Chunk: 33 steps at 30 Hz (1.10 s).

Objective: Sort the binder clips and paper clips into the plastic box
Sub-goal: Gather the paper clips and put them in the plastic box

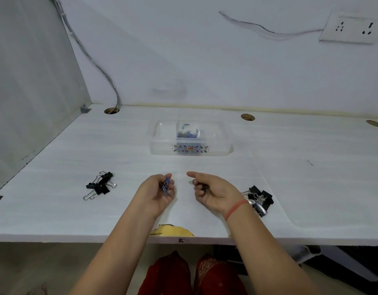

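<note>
A clear plastic box (162, 143) with a flowered label stands at the middle of the white desk, and blue paper clips (187, 133) lie in its centre compartment. My left hand (157, 193) is curled around a bunch of blue paper clips (166, 185) in front of the box. My right hand (211, 191) is beside it, fingers curled, with something small and dark in them that I cannot make out. One pile of black binder clips (100, 185) lies to the left, another pile of binder clips (260, 199) to the right by my right wrist.
The desk (311, 188) meets a wall behind and a side panel on the left. Three cable holes (247, 117) run along the back edge. A chipped yellow patch (173, 230) marks the front edge. A wall socket (352, 27) is up right.
</note>
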{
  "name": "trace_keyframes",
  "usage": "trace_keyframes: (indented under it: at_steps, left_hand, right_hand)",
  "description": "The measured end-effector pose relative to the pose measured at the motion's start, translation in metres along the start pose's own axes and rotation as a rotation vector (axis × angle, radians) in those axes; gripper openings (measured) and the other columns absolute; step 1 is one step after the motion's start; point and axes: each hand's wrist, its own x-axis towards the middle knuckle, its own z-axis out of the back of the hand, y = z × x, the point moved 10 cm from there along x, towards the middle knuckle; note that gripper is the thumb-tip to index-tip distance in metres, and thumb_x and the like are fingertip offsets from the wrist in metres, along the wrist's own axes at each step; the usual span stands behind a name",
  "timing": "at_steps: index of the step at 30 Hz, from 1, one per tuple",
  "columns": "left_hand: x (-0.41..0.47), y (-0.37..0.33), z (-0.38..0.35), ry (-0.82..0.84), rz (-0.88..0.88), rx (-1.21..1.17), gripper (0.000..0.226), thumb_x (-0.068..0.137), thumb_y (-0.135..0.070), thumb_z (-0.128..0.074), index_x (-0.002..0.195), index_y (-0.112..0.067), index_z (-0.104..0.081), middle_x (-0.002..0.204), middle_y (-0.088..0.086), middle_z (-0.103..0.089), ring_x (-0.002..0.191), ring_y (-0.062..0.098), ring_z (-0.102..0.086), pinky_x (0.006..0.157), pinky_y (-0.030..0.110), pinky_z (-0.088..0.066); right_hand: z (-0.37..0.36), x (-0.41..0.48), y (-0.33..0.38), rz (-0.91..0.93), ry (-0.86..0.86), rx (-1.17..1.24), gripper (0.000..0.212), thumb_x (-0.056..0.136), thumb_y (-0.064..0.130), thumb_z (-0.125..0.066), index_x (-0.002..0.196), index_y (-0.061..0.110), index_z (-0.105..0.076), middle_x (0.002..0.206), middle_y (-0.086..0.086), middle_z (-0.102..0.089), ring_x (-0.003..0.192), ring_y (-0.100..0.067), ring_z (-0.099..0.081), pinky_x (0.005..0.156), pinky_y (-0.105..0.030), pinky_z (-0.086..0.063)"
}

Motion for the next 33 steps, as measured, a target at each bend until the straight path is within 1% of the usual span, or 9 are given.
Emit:
trace_keyframes:
  at_steps: [3,13,18,21,22,23,26,28,33]
  left_hand:
    - [-0.002,0.004,-0.012,-0.014,0.075,-0.168,0.027,0.09,-0.006,-0.028,0.074,-0.005,-0.049,0.069,0.008,-0.045,0.062,0.018,-0.047,0.054,0.019,-0.039]
    - [0.03,-0.094,-0.106,0.006,-0.134,-0.129,0.028,0.091,-0.001,-0.024,0.077,0.0,-0.048,0.079,0.008,-0.051,0.063,0.019,-0.047,0.057,0.021,-0.046]
    - [0.083,-0.12,-0.138,0.025,-0.115,0.075,0.042,0.098,-0.023,-0.025,0.074,-0.001,-0.051,0.075,0.011,-0.052,0.062,0.018,-0.043,0.067,0.03,-0.039]
    - [0.114,-0.131,-0.138,-0.092,-0.17,0.366,0.04,0.097,-0.029,-0.03,0.089,0.001,-0.055,0.086,0.017,-0.056,0.06,0.018,-0.036,0.075,0.032,-0.032]
    - [0.119,-0.132,-0.138,-0.108,-0.172,0.434,0.036,0.096,-0.03,-0.03,0.094,-0.001,-0.052,0.086,0.015,-0.052,0.06,0.018,-0.033,0.08,0.033,-0.027]
    - [0.123,-0.131,-0.14,-0.108,-0.168,0.481,0.034,0.096,-0.03,-0.03,0.097,-0.002,-0.05,0.085,0.013,-0.049,0.061,0.017,-0.031,0.083,0.034,-0.023]
    - [0.131,-0.125,-0.147,-0.059,-0.174,0.541,0.044,0.098,-0.033,-0.031,0.122,-0.001,-0.049,0.118,0.013,-0.048,0.102,0.024,-0.046,0.101,0.04,-0.025]
    - [0.128,-0.124,-0.15,-0.036,-0.209,0.589,0.047,0.098,-0.031,-0.032,0.134,-0.002,-0.043,0.142,0.012,-0.041,0.134,0.024,-0.035,0.11,0.041,-0.022]
    - [0.099,-0.136,-0.146,-0.061,-0.39,0.545,0.023,0.094,-0.015,-0.041,0.1,-0.004,-0.06,0.101,0.012,-0.06,0.087,0.024,-0.051,0.069,0.028,-0.043]
  right_hand:
    - [-0.006,0.002,0.005,-0.039,-0.002,0.243,0.02,0.095,0.006,-0.044,0.084,0.003,-0.06,0.068,-0.006,-0.046,0.051,-0.009,-0.041,0.037,-0.014,-0.038]
    - [-0.054,0.032,0.118,0.18,-0.114,0.283,0.025,0.094,0.005,-0.037,0.075,0.006,-0.054,0.064,-0.006,-0.046,0.055,-0.013,-0.043,0.047,-0.018,-0.04]
    - [-0.055,0.073,0.164,0.244,-0.243,0.06,0.029,0.096,0.013,-0.033,0.076,0.006,-0.053,0.068,-0.005,-0.045,0.058,-0.015,-0.042,0.057,-0.023,-0.039]
    - [-0.053,0.091,0.173,0.184,-0.271,-0.219,0.023,0.095,0.017,-0.035,0.106,0.005,-0.052,0.077,-0.004,-0.037,0.069,-0.018,-0.034,0.066,-0.029,-0.034]
    - [-0.049,0.098,0.17,0.132,-0.274,-0.3,0.036,0.096,0.019,-0.036,0.118,0.002,-0.013,0.082,-0.004,-0.035,0.074,-0.019,-0.034,0.073,-0.031,-0.036]
    - [-0.049,0.101,0.168,0.106,-0.269,-0.348,0.019,0.096,0.022,-0.036,0.089,0.006,-0.03,0.089,-0.005,-0.035,0.08,-0.02,-0.035,0.082,-0.033,-0.038]
    - [-0.044,0.109,0.169,0.098,-0.263,-0.39,0.017,0.096,0.026,-0.038,0.095,0.009,-0.039,0.085,-0.004,-0.034,0.072,-0.019,-0.034,0.072,-0.03,-0.04]
    - [-0.04,0.108,0.173,0.148,-0.293,-0.359,0.018,0.095,0.022,-0.038,0.084,0.008,-0.042,0.075,-0.004,-0.028,0.063,-0.017,-0.027,0.063,-0.028,-0.033]
    - [-0.027,0.085,0.171,0.252,-0.288,-0.157,0.017,0.094,0.007,-0.039,0.098,0.001,-0.055,0.074,-0.008,-0.043,0.077,-0.024,-0.043,0.094,-0.04,-0.052]
